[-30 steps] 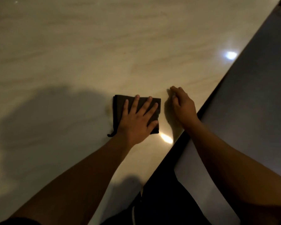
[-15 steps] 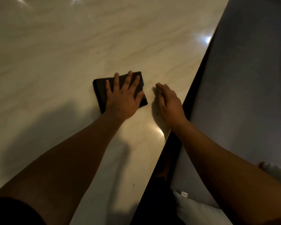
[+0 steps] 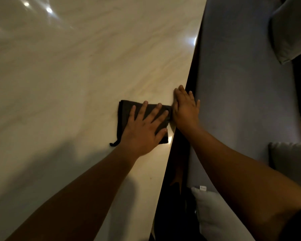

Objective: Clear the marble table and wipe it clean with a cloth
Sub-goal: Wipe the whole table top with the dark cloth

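A dark folded cloth [image 3: 124, 115] lies flat on the pale marble table [image 3: 76, 70], close to the table's right edge. My left hand [image 3: 144, 131] presses on it with spread, straight fingers. My right hand [image 3: 185, 108] rests flat at the table's right edge, just right of the cloth, its fingers straight and partly over the edge. A small loop of the cloth sticks out at its lower left corner.
A grey-blue sofa seat [image 3: 241, 101] runs along the table's right side across a dark gap. Grey cushions lie on it at the top right [image 3: 288, 28], at the right [image 3: 290, 157] and near the bottom [image 3: 214, 211]. Light glares on the marble at the top left.
My left hand has slid the cloth rightward to the table's right edge. My right hand has moved to that edge, and the cloth now touches it.
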